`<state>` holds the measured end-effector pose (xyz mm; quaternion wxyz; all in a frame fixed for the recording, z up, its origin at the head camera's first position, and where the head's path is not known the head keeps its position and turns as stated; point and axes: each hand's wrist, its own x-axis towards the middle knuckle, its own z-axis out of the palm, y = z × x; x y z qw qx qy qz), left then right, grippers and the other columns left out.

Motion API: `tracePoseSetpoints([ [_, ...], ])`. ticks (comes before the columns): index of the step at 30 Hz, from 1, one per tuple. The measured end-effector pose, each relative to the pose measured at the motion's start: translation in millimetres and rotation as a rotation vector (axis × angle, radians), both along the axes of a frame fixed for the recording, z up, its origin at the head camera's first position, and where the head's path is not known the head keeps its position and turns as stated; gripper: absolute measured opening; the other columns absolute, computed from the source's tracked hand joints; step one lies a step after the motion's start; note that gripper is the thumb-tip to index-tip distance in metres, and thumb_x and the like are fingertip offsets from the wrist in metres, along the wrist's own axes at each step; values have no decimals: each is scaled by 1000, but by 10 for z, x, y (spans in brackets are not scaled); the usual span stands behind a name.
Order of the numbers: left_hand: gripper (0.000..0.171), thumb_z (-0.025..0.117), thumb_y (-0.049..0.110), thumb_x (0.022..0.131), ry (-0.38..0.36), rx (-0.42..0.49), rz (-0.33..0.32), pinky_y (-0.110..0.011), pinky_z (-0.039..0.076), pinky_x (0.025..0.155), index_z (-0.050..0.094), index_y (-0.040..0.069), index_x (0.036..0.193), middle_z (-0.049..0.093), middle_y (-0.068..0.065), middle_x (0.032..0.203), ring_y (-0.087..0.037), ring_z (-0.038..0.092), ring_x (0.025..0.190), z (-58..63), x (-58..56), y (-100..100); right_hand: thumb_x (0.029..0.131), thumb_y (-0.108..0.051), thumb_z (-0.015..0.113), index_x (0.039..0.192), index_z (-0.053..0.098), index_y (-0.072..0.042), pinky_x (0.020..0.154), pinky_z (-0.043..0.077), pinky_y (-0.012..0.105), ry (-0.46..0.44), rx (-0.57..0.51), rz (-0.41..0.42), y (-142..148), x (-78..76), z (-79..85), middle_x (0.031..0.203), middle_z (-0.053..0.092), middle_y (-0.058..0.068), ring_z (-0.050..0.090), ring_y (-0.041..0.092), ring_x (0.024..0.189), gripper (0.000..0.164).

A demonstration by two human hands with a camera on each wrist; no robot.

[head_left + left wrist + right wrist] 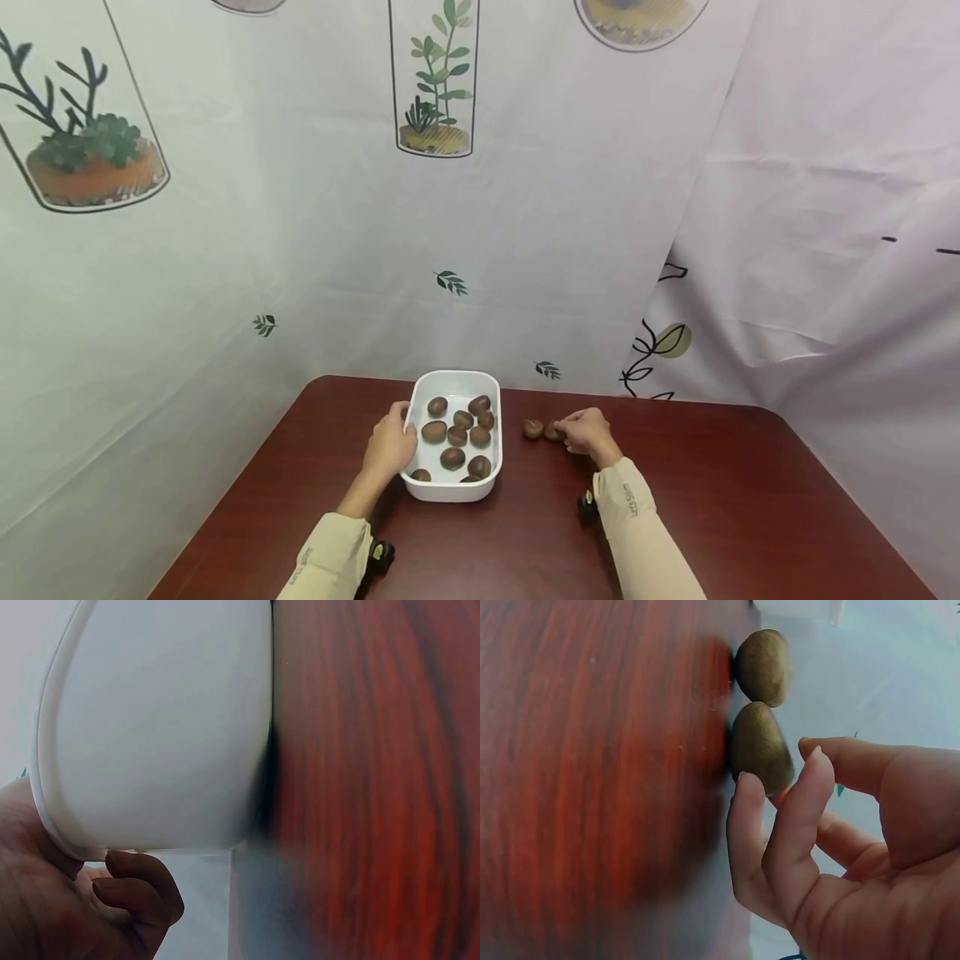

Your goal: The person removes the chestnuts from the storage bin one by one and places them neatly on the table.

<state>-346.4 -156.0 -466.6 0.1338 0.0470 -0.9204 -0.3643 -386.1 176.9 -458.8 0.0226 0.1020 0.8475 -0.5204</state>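
Note:
A white rectangular container (453, 492) stands on the table with several brown chestnuts (452, 458) inside. My left hand (392, 442) grips its left side, the thumb at the rim and the other fingers bent along the outer wall (161, 727). To the right of the container, two chestnuts lie on the table side by side, touching: a left one (763, 666) and a right one (761, 746). My right hand (587, 433) is at the right chestnut, with fingertips (748, 784) against its side. In the right wrist view the thumb stands a little apart from that chestnut.
The dark red wooden table (517, 542) ends at a white cloth backdrop (337, 250) printed with plants, which hangs behind it and at both sides.

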Motion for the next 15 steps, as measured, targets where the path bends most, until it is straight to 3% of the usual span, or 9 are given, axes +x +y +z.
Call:
tracePoseSetpoints([
  [5,43,52,13,96,1,1,3,-55,50,77,49,3,138,64,-19,103,-37,65,93,4,-11,9,89,-19,69,98,75,-1,49,47,27,47,82,12,-45,82,152,73,66,12,51,11,49,21],
  [12,42,52,13,97,2,0,0,-55,50,77,49,3,138,64,-19,103,-38,65,93,21,-25,14,89,-22,70,106,73,-1,59,52,30,121,48,101,-356,188,435,86,69,10,64,21,70,27],
  [15,42,52,13,97,-7,1,-2,-55,50,77,49,3,138,64,-19,103,-38,65,92,8,-24,15,87,-21,72,105,73,0,56,53,30,136,31,130,-564,237,496,83,70,12,66,22,69,28],
])
